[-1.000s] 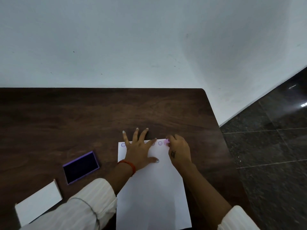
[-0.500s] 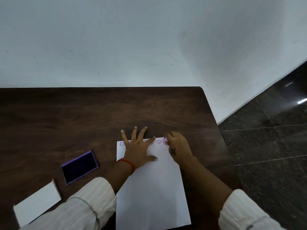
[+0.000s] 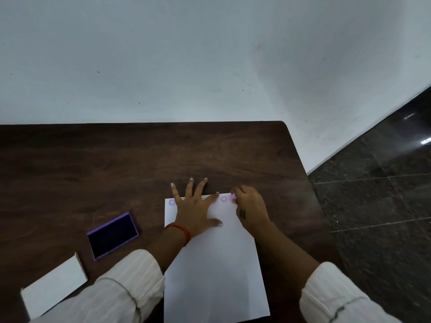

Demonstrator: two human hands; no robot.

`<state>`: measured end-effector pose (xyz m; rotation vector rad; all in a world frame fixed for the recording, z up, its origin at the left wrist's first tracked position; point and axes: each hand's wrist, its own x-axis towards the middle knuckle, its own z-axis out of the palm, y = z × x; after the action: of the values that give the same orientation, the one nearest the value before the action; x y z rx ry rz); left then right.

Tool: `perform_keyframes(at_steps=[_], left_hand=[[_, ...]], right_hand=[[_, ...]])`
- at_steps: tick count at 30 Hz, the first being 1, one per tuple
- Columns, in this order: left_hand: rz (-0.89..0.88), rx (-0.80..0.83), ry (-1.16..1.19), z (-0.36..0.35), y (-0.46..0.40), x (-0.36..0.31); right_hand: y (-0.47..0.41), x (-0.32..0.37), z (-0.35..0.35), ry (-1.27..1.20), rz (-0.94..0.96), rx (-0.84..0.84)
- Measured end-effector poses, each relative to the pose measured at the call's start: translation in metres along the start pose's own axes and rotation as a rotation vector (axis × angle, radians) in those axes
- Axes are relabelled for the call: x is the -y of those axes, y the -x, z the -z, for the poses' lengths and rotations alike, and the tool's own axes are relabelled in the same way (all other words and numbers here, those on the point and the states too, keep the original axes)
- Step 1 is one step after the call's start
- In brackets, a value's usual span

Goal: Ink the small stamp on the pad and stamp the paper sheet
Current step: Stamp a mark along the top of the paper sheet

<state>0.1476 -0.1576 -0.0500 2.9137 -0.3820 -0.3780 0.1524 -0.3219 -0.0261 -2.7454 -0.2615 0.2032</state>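
Stamp pressed on paper by right hand, left hand flat

A dark brown wood-grain desk with a rounded far corner is seen set against a plain pale grey-white wall. To the right, a polished black speckled stone tile floor is shown, with ceiling light reflected in it.
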Motion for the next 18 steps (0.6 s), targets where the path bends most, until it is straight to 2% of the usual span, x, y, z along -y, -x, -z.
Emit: perform_keyframes(at_steps=[4, 10, 12, 16, 18], left_hand=[[-0.001, 0.001, -0.009, 0.000, -0.002, -0.001], [-0.016, -0.006, -0.044, 0.001, 0.000, -0.001], [-0.025, -0.006, -0.057, 0.002, 0.001, -0.001], [-0.027, -0.019, -0.059, 0.001, 0.008, -0.002], [0.002, -0.069, 0.009, 0.003, 0.014, -0.003]], right_hand=[[0.000, -0.009, 0.002, -0.025, 0.051, 0.000], [-0.003, -0.008, 0.010, -0.099, 0.007, 0.019], [-0.001, -0.007, 0.018, -0.247, -0.078, -0.021], [0.021, 0.001, 0.028, -0.748, -0.314, -0.294], [0.031, 0.002, 0.032, -1.003, -0.424, -0.308]])
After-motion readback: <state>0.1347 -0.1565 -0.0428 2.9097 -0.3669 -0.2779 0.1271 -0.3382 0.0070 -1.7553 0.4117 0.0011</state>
